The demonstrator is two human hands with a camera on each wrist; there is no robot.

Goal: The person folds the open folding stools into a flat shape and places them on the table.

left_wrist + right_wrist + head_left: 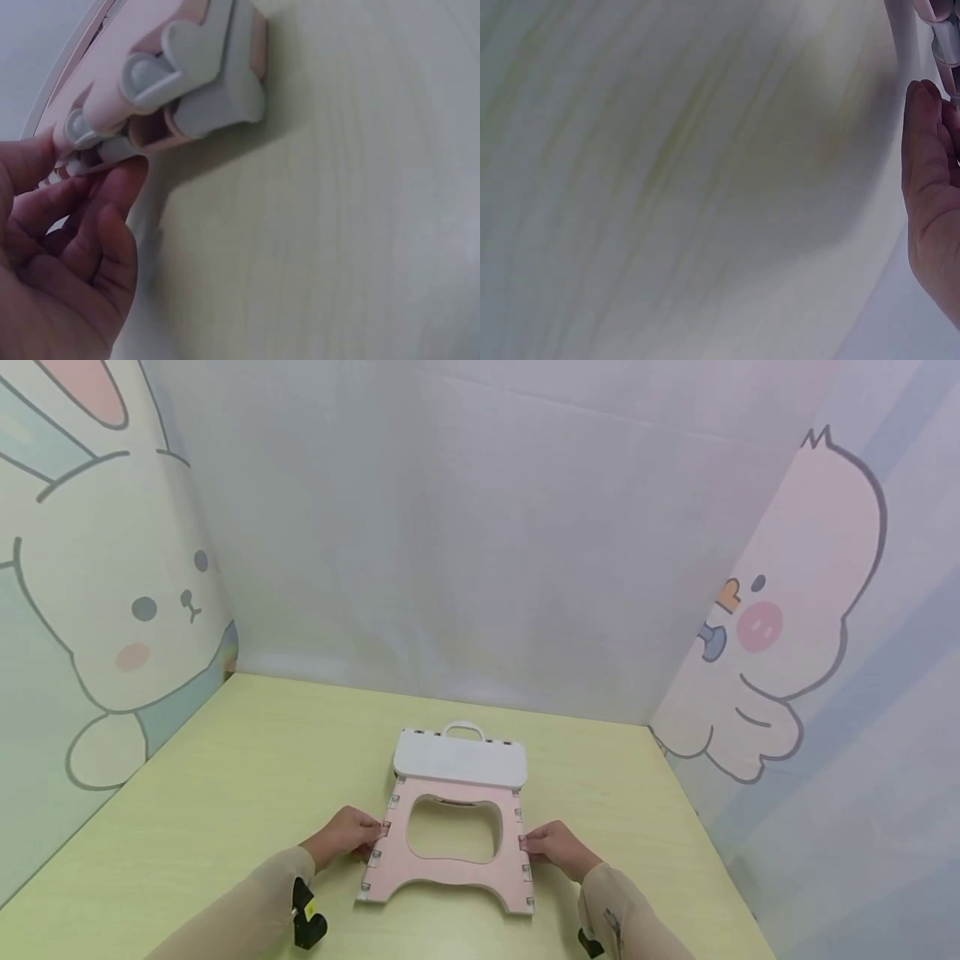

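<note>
A pink and white folding step stool [450, 872] is in the middle of the head view, its white top panel and loop handle at the far end. Pink legs with a wide opening between them point toward me. My left hand [347, 835] pinches the stool's left edge between thumb and fingers. On the opposite edge, my right hand [558, 848] grips at about the same height. Up close in the left wrist view, the hinged edge [154, 82] shows grey and pink knuckles, with the left thumb [28, 161] on it. Only a sliver of stool [946, 37] enters the right wrist view.
The stool is over a pale yellow wood-grain table [285, 752]. A plain light curtain [480, 543] hangs behind it. Cartoon-printed cloth [135, 568] stands along the left side, and another printed cloth [810, 610] along the right.
</note>
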